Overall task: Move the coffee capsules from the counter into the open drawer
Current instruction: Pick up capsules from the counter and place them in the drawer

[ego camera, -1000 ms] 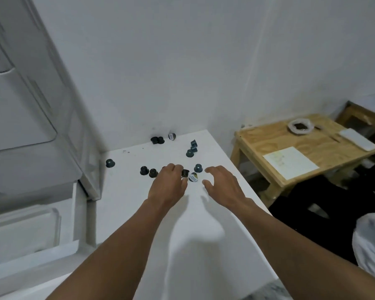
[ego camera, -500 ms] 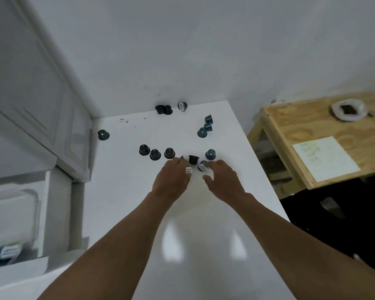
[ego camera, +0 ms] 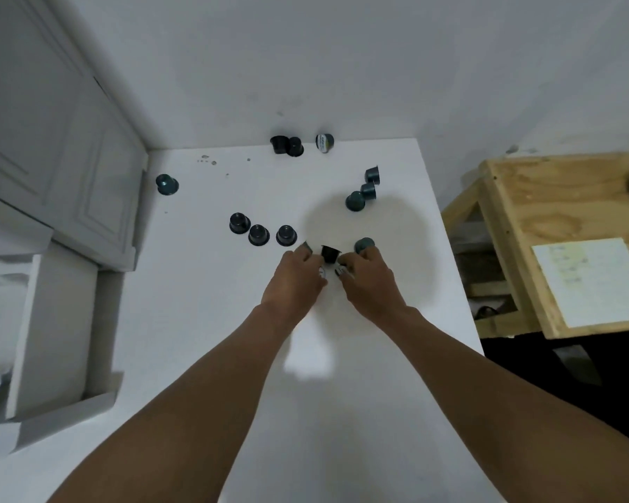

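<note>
**Both hands pinching capsules at mid-counter**

The left hand (ego camera: 294, 279) is curled with its knuckles up. Its thumb and fingers pinch a foil-topped capsule (ego camera: 322, 273), whose pale lid shows at the thumb side. A grey-green sliver peeks out at its fingertips, and I cannot tell what that is.

The right hand (ego camera: 371, 283) is curled the same way. It pinches a second foil-topped capsule (ego camera: 342, 272) under the thumb. Its fingertips touch a teal capsule (ego camera: 364, 244) at 12 o'clock from the knuckles.

A black capsule (ego camera: 330, 253) stands lid-down in the narrow gap between the two hands, just beside both.

The other capsules lie on the white counter (ego camera: 197, 321):
- At 10 o'clock from the left hand is a row of three black capsules (ego camera: 258, 234), the nearest just beside the fingertips.
- At 12 o'clock from the right hand is a cluster of three teal capsules (ego camera: 368, 191), set well apart from it.
- At 12 o'clock against the back wall is a pair of black capsules (ego camera: 287, 145), with a tipped capsule (ego camera: 324, 143) beside them showing its lid.
- At 10 o'clock, near the cabinet (ego camera: 51, 139), is a lone teal capsule (ego camera: 166, 184).

The open drawer (ego camera: 51, 321) lies at 8 o'clock from the hands, well apart from them and past the counter's left edge. Bare white counter runs from the left forearm out to it.

The counter's right edge is near the right hand at 3 o'clock. Beyond it stands a wooden table (ego camera: 541, 219) with a paper sheet (ego camera: 592, 281) on it.
</note>
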`<act>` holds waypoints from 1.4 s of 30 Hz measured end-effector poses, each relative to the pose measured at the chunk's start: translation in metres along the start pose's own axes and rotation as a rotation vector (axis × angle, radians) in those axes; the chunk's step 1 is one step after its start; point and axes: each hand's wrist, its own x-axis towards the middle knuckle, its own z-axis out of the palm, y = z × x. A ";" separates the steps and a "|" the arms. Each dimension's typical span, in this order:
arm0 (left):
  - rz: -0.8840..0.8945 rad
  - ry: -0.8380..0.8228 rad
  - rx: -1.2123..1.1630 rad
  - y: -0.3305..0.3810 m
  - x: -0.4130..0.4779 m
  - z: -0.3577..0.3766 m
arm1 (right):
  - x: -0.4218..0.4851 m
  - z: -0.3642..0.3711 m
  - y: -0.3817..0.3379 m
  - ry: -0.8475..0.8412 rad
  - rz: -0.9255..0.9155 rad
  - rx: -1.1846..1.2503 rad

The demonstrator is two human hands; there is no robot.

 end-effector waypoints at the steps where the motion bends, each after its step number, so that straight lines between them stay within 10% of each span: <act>1: -0.039 -0.006 -0.040 0.000 0.001 0.002 | 0.001 0.000 0.000 0.004 -0.012 0.013; 20: -0.225 0.046 -0.194 0.020 -0.038 -0.001 | -0.022 -0.016 0.023 -0.034 -0.063 0.134; 42: -0.424 0.717 -0.360 -0.030 -0.219 -0.194 | -0.117 -0.040 -0.203 0.096 -0.545 0.280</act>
